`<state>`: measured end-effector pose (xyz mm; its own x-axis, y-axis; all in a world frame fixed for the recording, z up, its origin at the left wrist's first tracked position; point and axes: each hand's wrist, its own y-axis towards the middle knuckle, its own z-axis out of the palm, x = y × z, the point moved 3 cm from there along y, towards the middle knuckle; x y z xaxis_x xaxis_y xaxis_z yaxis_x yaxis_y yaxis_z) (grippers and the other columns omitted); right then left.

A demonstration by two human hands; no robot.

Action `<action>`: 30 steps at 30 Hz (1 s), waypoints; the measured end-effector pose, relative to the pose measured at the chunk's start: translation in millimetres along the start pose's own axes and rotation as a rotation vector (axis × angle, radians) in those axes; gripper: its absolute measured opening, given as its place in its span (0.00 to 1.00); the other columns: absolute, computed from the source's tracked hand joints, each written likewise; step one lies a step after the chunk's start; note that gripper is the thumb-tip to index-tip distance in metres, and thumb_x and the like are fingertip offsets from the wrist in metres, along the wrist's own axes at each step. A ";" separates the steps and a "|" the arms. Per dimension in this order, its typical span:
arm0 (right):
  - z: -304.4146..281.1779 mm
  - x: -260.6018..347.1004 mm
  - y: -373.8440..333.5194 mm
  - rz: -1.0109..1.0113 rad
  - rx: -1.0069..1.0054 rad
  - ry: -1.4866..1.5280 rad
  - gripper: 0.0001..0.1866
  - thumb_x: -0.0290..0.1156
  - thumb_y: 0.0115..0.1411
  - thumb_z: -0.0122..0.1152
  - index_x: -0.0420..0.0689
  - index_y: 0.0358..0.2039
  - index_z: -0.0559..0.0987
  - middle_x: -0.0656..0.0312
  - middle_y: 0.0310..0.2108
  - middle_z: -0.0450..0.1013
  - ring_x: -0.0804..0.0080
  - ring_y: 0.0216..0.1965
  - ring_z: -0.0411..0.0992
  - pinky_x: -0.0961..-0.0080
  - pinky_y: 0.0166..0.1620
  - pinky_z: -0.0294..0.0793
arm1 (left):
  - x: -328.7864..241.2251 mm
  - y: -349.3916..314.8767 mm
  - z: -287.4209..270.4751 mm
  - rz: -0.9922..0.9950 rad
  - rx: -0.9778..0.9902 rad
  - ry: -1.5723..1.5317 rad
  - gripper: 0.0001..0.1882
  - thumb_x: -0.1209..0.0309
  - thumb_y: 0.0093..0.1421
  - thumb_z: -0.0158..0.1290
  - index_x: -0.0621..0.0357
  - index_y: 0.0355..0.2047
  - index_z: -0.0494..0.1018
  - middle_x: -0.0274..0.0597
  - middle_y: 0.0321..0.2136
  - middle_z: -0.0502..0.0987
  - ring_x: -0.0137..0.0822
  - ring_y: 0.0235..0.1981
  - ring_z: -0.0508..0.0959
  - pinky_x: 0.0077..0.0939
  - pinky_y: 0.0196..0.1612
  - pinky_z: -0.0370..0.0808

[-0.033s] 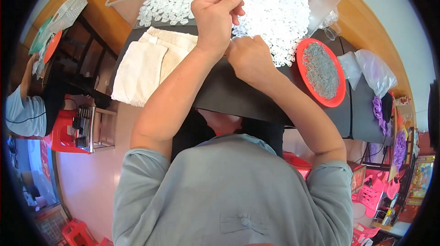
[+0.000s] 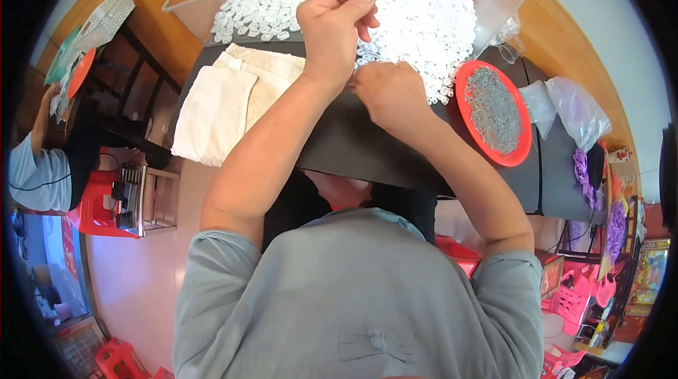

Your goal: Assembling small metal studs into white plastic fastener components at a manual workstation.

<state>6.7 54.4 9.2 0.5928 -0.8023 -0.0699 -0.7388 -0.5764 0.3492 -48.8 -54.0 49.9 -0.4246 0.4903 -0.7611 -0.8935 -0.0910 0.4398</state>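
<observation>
White plastic pieces (image 2: pixel 424 19) heaped; left hand (image 2: pixel 332 26) pinching above; right hand (image 2: pixel 385 93) beside.

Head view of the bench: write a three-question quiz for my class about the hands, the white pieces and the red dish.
1. True or false: the red dish of grey metal bits lies to the person's right.
2. What lies left of the black work surface? A) folded cream cloth B) blue bucket
3. Which hand is raised over the heap of small white pieces?

Key: 1 true. 2 A. 3 the left hand; the right hand rests lower, at the heap's edge.
</observation>
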 end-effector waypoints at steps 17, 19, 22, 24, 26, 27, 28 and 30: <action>-2.7 -38.3 -24.0 0.418 -0.330 1.301 0.07 0.21 0.58 0.61 0.39 0.38 0.77 0.67 0.31 0.73 0.85 0.32 0.70 0.87 0.36 0.68 | 54.2 -23.5 17.7 -0.632 0.155 -0.395 0.08 0.73 0.64 0.47 0.65 0.40 0.65 0.56 0.38 0.74 0.50 0.45 0.76 0.43 0.46 0.76; -2.5 -36.7 -25.8 0.519 -0.262 1.352 0.07 0.22 0.58 0.61 0.40 0.38 0.77 0.68 0.30 0.73 0.86 0.31 0.69 0.88 0.33 0.67 | 55.8 -21.7 15.5 -0.654 0.139 -0.415 0.09 0.73 0.64 0.47 0.65 0.40 0.64 0.56 0.38 0.74 0.52 0.45 0.76 0.45 0.47 0.76; -2.5 -32.3 -28.2 0.628 -0.207 1.366 0.06 0.24 0.59 0.61 0.41 0.37 0.77 0.70 0.28 0.73 0.88 0.29 0.68 0.88 0.30 0.66 | 58.6 -21.9 14.6 -0.692 0.106 -0.444 0.09 0.72 0.63 0.48 0.65 0.40 0.64 0.57 0.38 0.73 0.53 0.44 0.76 0.48 0.47 0.76; -3.9 -29.4 -27.7 0.632 -0.221 1.337 0.06 0.25 0.59 0.61 0.41 0.37 0.77 0.71 0.27 0.72 0.88 0.28 0.68 0.88 0.28 0.65 | 58.9 -21.7 14.8 -0.705 0.086 -0.446 0.09 0.72 0.63 0.48 0.65 0.39 0.64 0.56 0.38 0.73 0.54 0.44 0.76 0.48 0.46 0.76; -5.4 -27.5 -28.1 0.608 -0.249 1.387 0.05 0.26 0.60 0.60 0.41 0.36 0.77 0.70 0.27 0.73 0.87 0.27 0.68 0.88 0.28 0.66 | 58.3 -22.3 14.4 -0.685 0.069 -0.359 0.10 0.72 0.61 0.50 0.66 0.39 0.66 0.55 0.36 0.74 0.52 0.41 0.77 0.45 0.44 0.76; -3.4 -29.6 -29.0 0.613 -0.253 1.387 0.05 0.26 0.60 0.60 0.41 0.36 0.77 0.70 0.27 0.73 0.87 0.27 0.68 0.88 0.28 0.66 | 60.1 -23.0 14.7 -0.689 0.073 -0.358 0.10 0.72 0.61 0.50 0.66 0.39 0.66 0.55 0.36 0.74 0.52 0.41 0.77 0.45 0.44 0.76; 0.9 -32.0 -29.5 0.629 -0.217 1.413 0.05 0.26 0.59 0.60 0.41 0.36 0.77 0.69 0.27 0.73 0.86 0.27 0.69 0.88 0.28 0.66 | 61.2 -23.0 13.6 -0.636 0.069 -0.280 0.09 0.73 0.60 0.51 0.67 0.37 0.68 0.53 0.35 0.74 0.49 0.40 0.77 0.42 0.43 0.76; 3.0 -36.3 -30.4 0.646 -0.187 1.440 0.05 0.26 0.59 0.60 0.41 0.36 0.77 0.68 0.27 0.73 0.85 0.27 0.70 0.87 0.28 0.67 | 59.6 -23.9 16.0 -0.583 0.070 -0.201 0.09 0.73 0.58 0.51 0.68 0.36 0.69 0.51 0.33 0.74 0.46 0.38 0.77 0.38 0.41 0.76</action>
<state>6.7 100.5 -1.6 0.0831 -0.0198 0.9963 -0.9919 -0.0982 0.0807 -50.5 -8.8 1.6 0.1720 0.5963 -0.7841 -0.9557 0.2941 0.0140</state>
